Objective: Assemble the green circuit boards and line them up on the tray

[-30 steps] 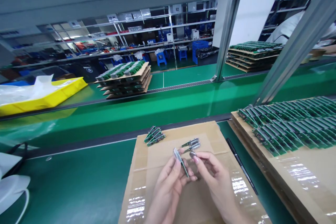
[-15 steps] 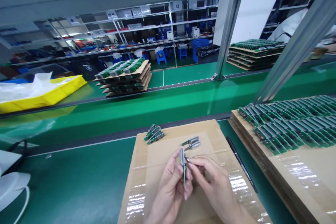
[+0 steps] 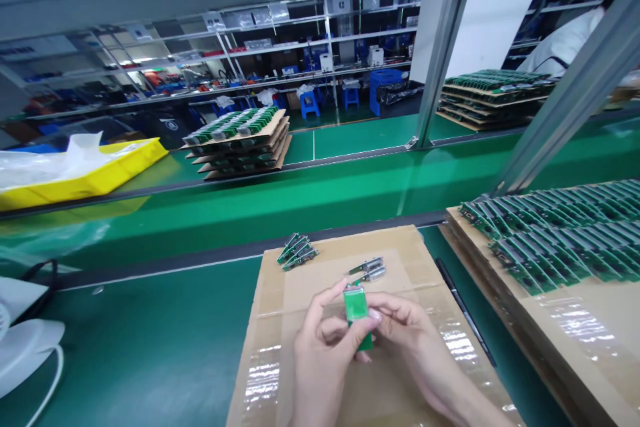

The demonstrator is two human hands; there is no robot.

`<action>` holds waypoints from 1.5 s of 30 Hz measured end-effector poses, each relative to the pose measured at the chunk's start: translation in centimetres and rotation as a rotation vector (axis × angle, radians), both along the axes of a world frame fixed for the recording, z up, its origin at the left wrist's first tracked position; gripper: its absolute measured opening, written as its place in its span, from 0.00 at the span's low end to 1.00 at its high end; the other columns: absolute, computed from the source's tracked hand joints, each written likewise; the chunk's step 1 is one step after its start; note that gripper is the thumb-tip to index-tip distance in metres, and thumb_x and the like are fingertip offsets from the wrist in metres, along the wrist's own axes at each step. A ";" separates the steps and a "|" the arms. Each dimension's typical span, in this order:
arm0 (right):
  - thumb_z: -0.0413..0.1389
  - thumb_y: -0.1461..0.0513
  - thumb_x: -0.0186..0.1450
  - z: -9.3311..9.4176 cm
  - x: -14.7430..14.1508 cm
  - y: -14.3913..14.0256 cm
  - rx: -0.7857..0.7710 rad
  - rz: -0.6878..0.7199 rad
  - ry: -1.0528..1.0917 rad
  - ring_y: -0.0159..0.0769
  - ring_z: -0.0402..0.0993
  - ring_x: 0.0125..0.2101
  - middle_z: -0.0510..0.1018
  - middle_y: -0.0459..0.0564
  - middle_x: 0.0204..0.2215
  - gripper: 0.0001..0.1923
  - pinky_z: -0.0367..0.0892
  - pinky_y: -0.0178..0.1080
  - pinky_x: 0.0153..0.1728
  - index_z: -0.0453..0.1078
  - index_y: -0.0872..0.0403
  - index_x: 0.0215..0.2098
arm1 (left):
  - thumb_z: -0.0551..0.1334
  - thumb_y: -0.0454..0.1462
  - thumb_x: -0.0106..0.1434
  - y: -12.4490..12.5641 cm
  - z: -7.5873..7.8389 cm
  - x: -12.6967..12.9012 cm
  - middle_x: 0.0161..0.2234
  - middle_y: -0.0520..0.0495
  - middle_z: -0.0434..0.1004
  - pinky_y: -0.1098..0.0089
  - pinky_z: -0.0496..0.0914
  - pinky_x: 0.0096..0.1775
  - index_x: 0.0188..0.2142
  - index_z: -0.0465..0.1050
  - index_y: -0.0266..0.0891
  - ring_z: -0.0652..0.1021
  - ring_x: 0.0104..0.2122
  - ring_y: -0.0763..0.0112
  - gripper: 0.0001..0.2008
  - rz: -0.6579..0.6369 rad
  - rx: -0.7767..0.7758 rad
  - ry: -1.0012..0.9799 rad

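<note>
A small green circuit board (image 3: 357,305) is held over the cardboard sheet, its flat face toward me. My left hand (image 3: 325,340) grips it, with the thumb across its lower part. At the board's right edge, the closed fingers of my right hand (image 3: 407,327) pinch it; their tips are partly hidden behind it. Just beyond my hands, two small boards with metal-cased parts (image 3: 369,269) lie on the cardboard (image 3: 280,320). Several more circuit boards (image 3: 297,251) lean together near its far left corner.
Right of the cardboard lies a black pen (image 3: 465,310). Beyond it, rows of circuit boards (image 3: 565,240) stand on another cardboard sheet. Behind the ledge are stacked board trays (image 3: 240,143), a yellow bin (image 3: 100,177) and a metal post (image 3: 443,60). A white device with a cable (image 3: 30,353) sits at left.
The circuit board has been turned from edge-on to show its flat green face. My left thumb has shifted across it, and my right fingers have moved to its right edge.
</note>
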State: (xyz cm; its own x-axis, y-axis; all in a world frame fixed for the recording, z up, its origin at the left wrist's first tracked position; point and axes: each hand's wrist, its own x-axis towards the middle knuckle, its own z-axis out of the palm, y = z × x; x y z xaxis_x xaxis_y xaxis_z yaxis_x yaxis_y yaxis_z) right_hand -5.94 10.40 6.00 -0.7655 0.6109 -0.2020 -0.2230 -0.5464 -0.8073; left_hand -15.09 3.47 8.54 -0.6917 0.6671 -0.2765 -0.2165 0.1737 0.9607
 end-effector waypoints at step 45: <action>0.58 0.50 0.59 -1.9 -0.1 1.3 0.259 -0.716 -0.281 0.34 0.72 0.24 0.77 0.49 0.26 0.18 0.70 0.36 0.24 0.73 0.56 0.36 | 0.55 0.31 0.62 8.5 -0.7 -6.4 0.33 0.45 0.81 0.67 0.63 0.35 0.35 0.76 0.41 0.78 0.35 0.59 0.11 -0.565 -0.338 1.137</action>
State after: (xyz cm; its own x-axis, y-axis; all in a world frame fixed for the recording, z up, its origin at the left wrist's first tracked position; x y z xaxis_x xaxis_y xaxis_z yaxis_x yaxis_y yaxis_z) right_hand -6.09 11.66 4.09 -0.1127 0.9871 -0.1138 -0.2176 -0.1363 -0.9665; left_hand -21.49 11.94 7.86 -0.2978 0.9526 0.0622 0.8610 0.2399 0.4484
